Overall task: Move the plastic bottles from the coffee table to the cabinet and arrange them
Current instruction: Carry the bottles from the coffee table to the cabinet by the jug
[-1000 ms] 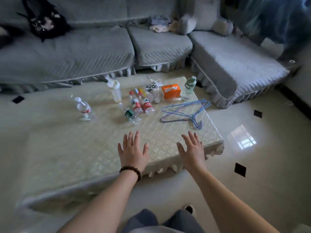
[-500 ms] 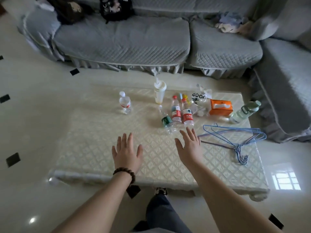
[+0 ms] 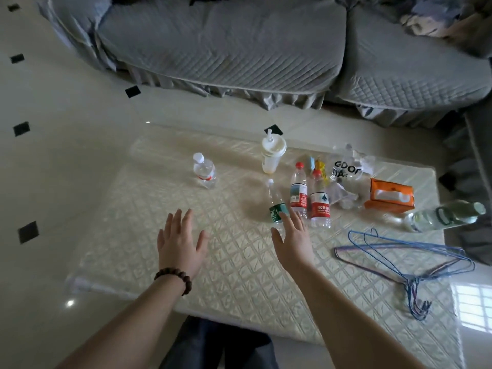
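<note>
Head view is looking down on a cream quilted worktop (image 3: 239, 275) standing before a grey sofa (image 3: 226, 43) that is filling the top of the frame. At the left of the worktop a small clear bottle with a white cap (image 3: 204, 170) is standing alone. Lower left of centre, the left hand (image 3: 179, 243), with a dark bead bracelet (image 3: 174, 277) at the wrist, is hovering palm down with fingers spread and straight, grasping nothing. Above centre a white cup with a straw (image 3: 271, 155) is standing upright. Just right of it a green-labelled bottle (image 3: 277, 206) is standing, and the right hand (image 3: 292, 238) is reaching with relaxed, straight fingers whose tips are overlapping its lower part; whether they are touching it cannot be told. Two red-capped bottles (image 3: 308, 195) are standing side by side just right of the green-labelled one. Behind them a crumpled clear bag (image 3: 346, 169) with black lettering is lying. Further right an orange tissue box (image 3: 390, 195) is sitting, and beside it, at the right edge, a pale green bottle (image 3: 447, 215) is lying on its side. Lower right, blue wire hangers (image 3: 410, 259) are lying flat in a bunch.
</note>
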